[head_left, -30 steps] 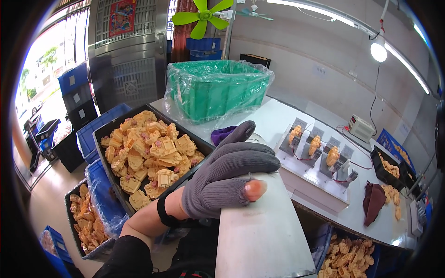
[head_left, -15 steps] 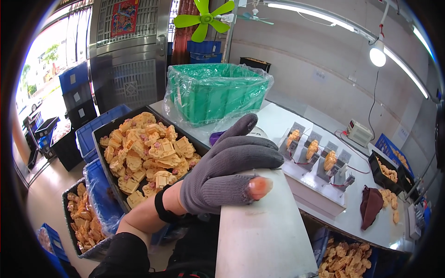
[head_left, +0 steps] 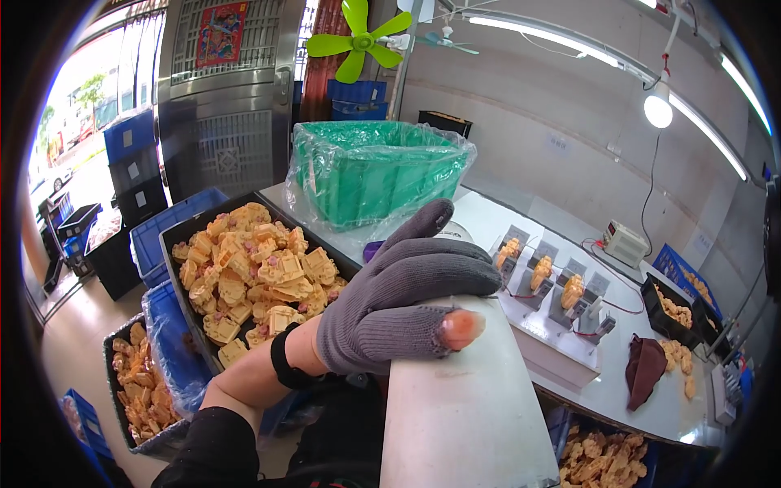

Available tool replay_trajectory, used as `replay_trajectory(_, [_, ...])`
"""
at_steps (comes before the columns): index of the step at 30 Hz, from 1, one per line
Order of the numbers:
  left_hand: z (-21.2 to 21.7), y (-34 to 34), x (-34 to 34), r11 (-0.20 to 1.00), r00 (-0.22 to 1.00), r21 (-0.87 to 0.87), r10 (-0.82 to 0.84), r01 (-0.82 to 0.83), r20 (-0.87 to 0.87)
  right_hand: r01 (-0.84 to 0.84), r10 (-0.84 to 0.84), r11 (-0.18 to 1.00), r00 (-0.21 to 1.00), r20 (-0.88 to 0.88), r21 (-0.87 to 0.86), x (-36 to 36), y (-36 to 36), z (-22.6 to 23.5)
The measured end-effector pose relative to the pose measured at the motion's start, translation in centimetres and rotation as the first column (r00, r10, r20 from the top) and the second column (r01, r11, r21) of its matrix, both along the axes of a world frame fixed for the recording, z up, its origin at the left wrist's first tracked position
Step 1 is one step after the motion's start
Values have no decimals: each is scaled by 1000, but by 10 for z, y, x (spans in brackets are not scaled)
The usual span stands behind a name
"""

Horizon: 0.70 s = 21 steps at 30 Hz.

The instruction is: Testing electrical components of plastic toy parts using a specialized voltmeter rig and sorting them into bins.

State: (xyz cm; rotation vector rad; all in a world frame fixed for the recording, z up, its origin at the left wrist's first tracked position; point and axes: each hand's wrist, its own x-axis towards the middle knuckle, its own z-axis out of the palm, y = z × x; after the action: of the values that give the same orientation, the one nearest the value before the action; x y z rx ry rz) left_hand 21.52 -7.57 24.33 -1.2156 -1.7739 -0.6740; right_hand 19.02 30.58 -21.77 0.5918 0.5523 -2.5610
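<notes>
My left hand (head_left: pixel 407 293), in a grey knitted glove with a black band at the wrist, lies over the upper end of a smooth white tapering piece (head_left: pixel 468 407). The fingers are stretched out to the right, with one spread away at the far side. A bare thumb tip pokes from the glove and rests against the white surface. What is under the palm is hidden. Beyond the fingers, a purple thing (head_left: pixel 372 250) and a round white lid-like top partly show. My right hand is out of view.
A black crate (head_left: pixel 173 244) of yellowish plastic pieces (head_left: pixel 260 268) is at left. Behind stands a green bin (head_left: pixel 366 179) lined with clear plastic. On the white table at right are a fixture (head_left: pixel 553 342) holding several pieces, a power box (head_left: pixel 625 244) and a maroon cloth (head_left: pixel 645 372).
The view has shifted slightly, so the bin appears a little lower and the fixture a little further left. My left hand keeps its pose on the white piece.
</notes>
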Motion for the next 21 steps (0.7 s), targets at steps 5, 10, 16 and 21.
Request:
replay_trajectory(5, [1,0,5,1000,1000,10,14,-14,1,-1,1,998,1000,-6,70,7,-13,44])
replay_trajectory(10, [-17,0,5,999,999,44,-3,1,47,20,-27,985,999,36,171,18,-28,81])
replay_trajectory(16, [-67,12,10,984,983,160,-103,78,151,40,-35,979,999,-32,201,20,-24,81])
replay_trajectory(21, [-114,28,17,945,940,299,-218,136,263,-88,87,996,990,-114,0,16,-20,112])
